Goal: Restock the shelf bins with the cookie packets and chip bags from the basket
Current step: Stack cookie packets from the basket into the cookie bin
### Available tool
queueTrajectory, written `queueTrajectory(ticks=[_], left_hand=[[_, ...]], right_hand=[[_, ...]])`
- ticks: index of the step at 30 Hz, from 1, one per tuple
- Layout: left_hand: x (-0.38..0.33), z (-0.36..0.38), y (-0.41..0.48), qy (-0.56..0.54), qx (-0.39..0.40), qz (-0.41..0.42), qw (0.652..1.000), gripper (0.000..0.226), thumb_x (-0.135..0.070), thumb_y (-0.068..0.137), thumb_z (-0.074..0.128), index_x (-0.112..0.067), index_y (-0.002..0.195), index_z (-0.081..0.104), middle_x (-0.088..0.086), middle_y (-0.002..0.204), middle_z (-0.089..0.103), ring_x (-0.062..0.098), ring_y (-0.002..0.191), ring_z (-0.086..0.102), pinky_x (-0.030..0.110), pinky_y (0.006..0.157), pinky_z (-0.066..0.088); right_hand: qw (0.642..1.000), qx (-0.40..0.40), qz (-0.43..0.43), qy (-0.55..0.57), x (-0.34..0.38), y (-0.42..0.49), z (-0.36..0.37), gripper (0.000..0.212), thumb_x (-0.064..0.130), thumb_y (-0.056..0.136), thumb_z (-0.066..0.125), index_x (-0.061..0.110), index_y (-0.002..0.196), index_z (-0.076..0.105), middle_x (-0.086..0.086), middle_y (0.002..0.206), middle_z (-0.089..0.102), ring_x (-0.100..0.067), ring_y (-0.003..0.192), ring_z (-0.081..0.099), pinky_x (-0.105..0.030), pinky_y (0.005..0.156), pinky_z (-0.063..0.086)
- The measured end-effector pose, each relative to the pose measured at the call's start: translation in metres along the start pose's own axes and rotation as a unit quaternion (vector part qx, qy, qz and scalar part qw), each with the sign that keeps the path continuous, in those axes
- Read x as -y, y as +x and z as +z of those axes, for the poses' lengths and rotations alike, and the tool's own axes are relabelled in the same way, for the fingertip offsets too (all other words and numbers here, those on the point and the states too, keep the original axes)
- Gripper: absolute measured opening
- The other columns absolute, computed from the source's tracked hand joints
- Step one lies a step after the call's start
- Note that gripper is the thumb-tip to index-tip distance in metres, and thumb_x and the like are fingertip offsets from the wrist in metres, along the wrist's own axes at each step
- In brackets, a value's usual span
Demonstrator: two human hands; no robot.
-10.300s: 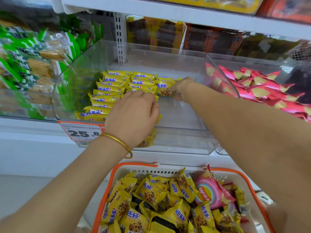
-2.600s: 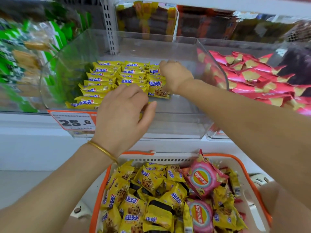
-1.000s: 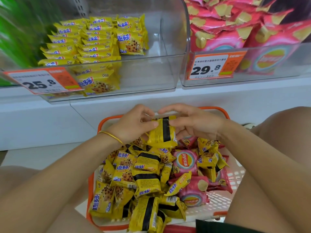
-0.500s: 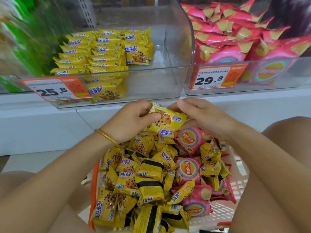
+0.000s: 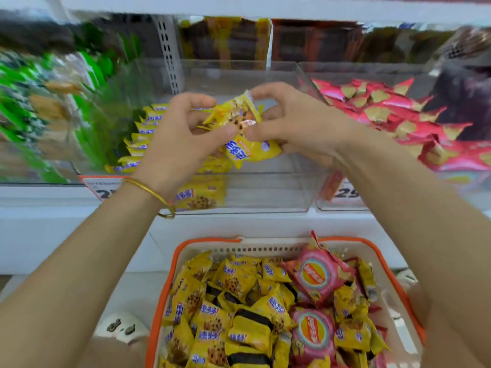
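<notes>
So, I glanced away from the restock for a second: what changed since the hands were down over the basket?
The left hand and right hand have lifted from the basket up to the clear bin, together holding the yellow cookie packets they had already pinched down there. The packet rows in the bin, the pink chip bags next door and the basket's load look unchanged.

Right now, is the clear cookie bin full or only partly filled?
Partly filled. Yellow cookie packets fill the left side of the clear bin; its right side is bare.
</notes>
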State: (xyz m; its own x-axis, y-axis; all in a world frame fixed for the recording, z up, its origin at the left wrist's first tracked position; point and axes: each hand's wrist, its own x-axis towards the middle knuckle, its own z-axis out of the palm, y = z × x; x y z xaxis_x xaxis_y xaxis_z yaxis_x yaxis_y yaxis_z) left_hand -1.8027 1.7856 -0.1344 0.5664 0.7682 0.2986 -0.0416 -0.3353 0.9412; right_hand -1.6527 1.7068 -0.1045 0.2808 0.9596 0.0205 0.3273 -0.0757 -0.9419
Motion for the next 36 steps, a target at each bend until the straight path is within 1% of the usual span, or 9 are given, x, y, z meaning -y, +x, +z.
queueTrajectory(ticks=[4, 7, 9, 11, 13, 19, 23, 31, 36], left_hand=[[0.013, -0.008, 0.016, 0.086, -0.037, 0.043, 0.995, 0.039, -0.009, 0.084, 0.069, -0.024, 0.111, 0.043, 0.013, 0.105, 0.056, 0.012, 0.078, 0.056, 0.032, 0.073, 0.05], [0.02, -0.016, 0.023, 0.218, -0.046, 0.071, 0.972, 0.036, -0.017, 0.088, 0.065, -0.016, 0.119, 0.047, 0.001, 0.113, 0.053, 0.012, 0.092, 0.058, 0.029, 0.081, 0.049], [0.028, -0.02, 0.023, 0.347, -0.031, 0.097, 0.932, 0.028, -0.02, 0.09, 0.062, -0.013, 0.116, 0.055, 0.002, 0.114, 0.057, 0.018, 0.103, 0.057, 0.033, 0.088, 0.046], [0.034, -0.02, 0.02, 0.405, -0.009, 0.108, 0.908, 0.023, -0.021, 0.091, 0.057, -0.013, 0.112, 0.059, 0.006, 0.113, 0.06, 0.024, 0.105, 0.057, 0.038, 0.091, 0.044], [0.036, -0.019, 0.016, 0.421, 0.0, 0.108, 0.9, 0.021, -0.023, 0.091, 0.055, -0.013, 0.109, 0.061, 0.007, 0.111, 0.061, 0.026, 0.104, 0.058, 0.043, 0.09, 0.046], [0.035, -0.019, 0.014, 0.417, -0.004, 0.12, 0.901, 0.016, -0.017, 0.091, 0.054, -0.012, 0.104, 0.063, 0.008, 0.104, 0.062, 0.028, 0.097, 0.06, 0.046, 0.086, 0.047], [0.035, -0.018, 0.014, 0.42, 0.001, 0.113, 0.901, 0.017, -0.017, 0.091, 0.053, -0.013, 0.105, 0.063, 0.007, 0.106, 0.062, 0.027, 0.1, 0.059, 0.045, 0.087, 0.047], [0.036, -0.017, 0.014, 0.411, -0.002, 0.127, 0.903, 0.017, -0.015, 0.091, 0.052, -0.012, 0.104, 0.063, 0.007, 0.104, 0.062, 0.028, 0.098, 0.059, 0.045, 0.084, 0.048], [0.033, -0.017, 0.01, 0.424, -0.033, 0.185, 0.886, 0.026, -0.025, 0.09, 0.043, -0.012, 0.101, 0.063, 0.004, 0.095, 0.065, 0.028, 0.089, 0.059, 0.044, 0.075, 0.049]], right_hand=[[0.999, 0.005, -0.017, -0.038, -0.004, 0.027, 0.006, 0.034, 0.0, 0.074, 0.074, 0.014, 0.095, 0.051, -0.016, 0.085, 0.057, -0.023, 0.072, 0.055, -0.035, 0.06, 0.045], [0.993, -0.097, -0.002, -0.072, -0.01, 0.046, 0.004, 0.044, -0.001, 0.071, 0.075, 0.017, 0.102, 0.049, -0.004, 0.09, 0.054, -0.021, 0.068, 0.057, -0.038, 0.056, 0.052], [0.976, -0.138, 0.017, -0.165, -0.017, 0.059, 0.001, 0.055, 0.003, 0.071, 0.073, 0.02, 0.117, 0.048, 0.004, 0.086, 0.052, -0.021, 0.07, 0.059, -0.041, 0.061, 0.057], [0.941, -0.14, 0.056, -0.304, -0.024, 0.071, -0.002, 0.045, 0.008, 0.068, 0.072, 0.018, 0.107, 0.051, -0.001, 0.088, 0.055, -0.024, 0.079, 0.06, -0.039, 0.061, 0.054], [0.904, -0.124, 0.092, -0.398, -0.03, 0.082, -0.001, 0.036, 0.011, 0.069, 0.073, 0.016, 0.095, 0.049, -0.005, 0.093, 0.053, -0.024, 0.085, 0.053, -0.029, 0.059, 0.044], [0.885, -0.052, 0.123, -0.447, -0.051, 0.095, 0.011, 0.044, 0.025, 0.075, 0.078, 0.008, 0.107, 0.053, -0.002, 0.092, 0.052, -0.024, 0.107, 0.057, -0.026, 0.073, 0.039], [0.87, -0.112, 0.125, -0.464, -0.057, 0.099, 0.015, 0.052, 0.012, 0.08, 0.071, 0.006, 0.124, 0.044, -0.013, 0.125, 0.054, -0.031, 0.114, 0.056, -0.033, 0.08, 0.044], [0.904, -0.068, 0.153, -0.393, -0.05, 0.096, 0.022, 0.085, 0.018, 0.079, 0.076, -0.004, 0.137, 0.018, -0.007, 0.083, 0.048, -0.029, 0.101, 0.062, -0.033, 0.078, 0.048], [0.903, -0.098, 0.149, -0.391, -0.046, 0.091, 0.012, 0.066, 0.011, 0.077, 0.077, 0.003, 0.123, 0.03, -0.012, 0.1, 0.053, -0.026, 0.085, 0.051, -0.032, 0.069, 0.041]])
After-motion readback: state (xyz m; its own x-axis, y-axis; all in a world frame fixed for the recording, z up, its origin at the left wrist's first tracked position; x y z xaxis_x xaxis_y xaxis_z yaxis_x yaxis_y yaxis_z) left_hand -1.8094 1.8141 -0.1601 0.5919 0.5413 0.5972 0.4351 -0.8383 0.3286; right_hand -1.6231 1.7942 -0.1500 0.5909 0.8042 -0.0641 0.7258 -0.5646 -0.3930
